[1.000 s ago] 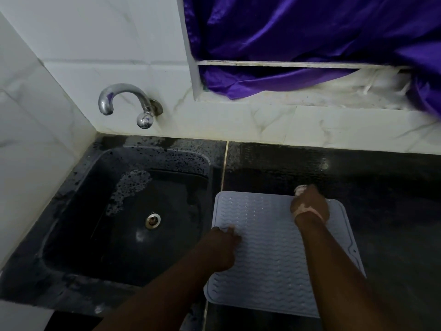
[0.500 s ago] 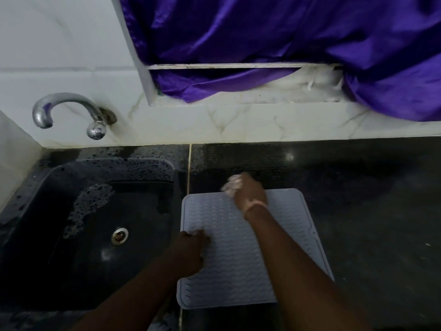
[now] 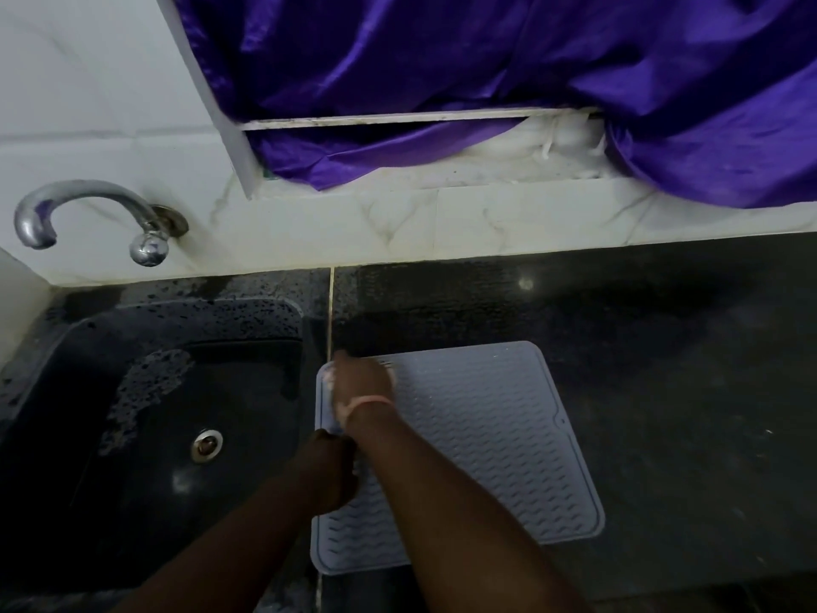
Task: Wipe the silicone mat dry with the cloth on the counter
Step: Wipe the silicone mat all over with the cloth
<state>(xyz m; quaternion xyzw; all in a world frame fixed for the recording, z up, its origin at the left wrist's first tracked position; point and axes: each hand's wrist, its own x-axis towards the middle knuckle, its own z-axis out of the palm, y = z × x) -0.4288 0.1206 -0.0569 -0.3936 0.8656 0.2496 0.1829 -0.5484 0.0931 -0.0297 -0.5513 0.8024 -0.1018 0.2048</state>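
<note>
Right hand [image 3: 362,382]: pressing down on a pale cloth [image 3: 329,378] at the far left corner of the mat; cloth mostly hidden, finger position unclear.
Left hand [image 3: 329,471]: resting on the mat's left edge, fingers curled; grip hard to make out.
Silicone mat [image 3: 477,444]: grey, ribbed, lying flat on the worktop [image 3: 663,369], just beside the sink [image 3: 177,413].
Surroundings: tap [image 3: 88,214] projecting from the marble wall; purple curtain [image 3: 486,59] hanging above.

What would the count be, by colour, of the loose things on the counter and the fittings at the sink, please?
Grey: 1, the mat
White: 1, the cloth
Purple: 1, the curtain
Silver: 2, the tap and the drain
Total: 5
</note>
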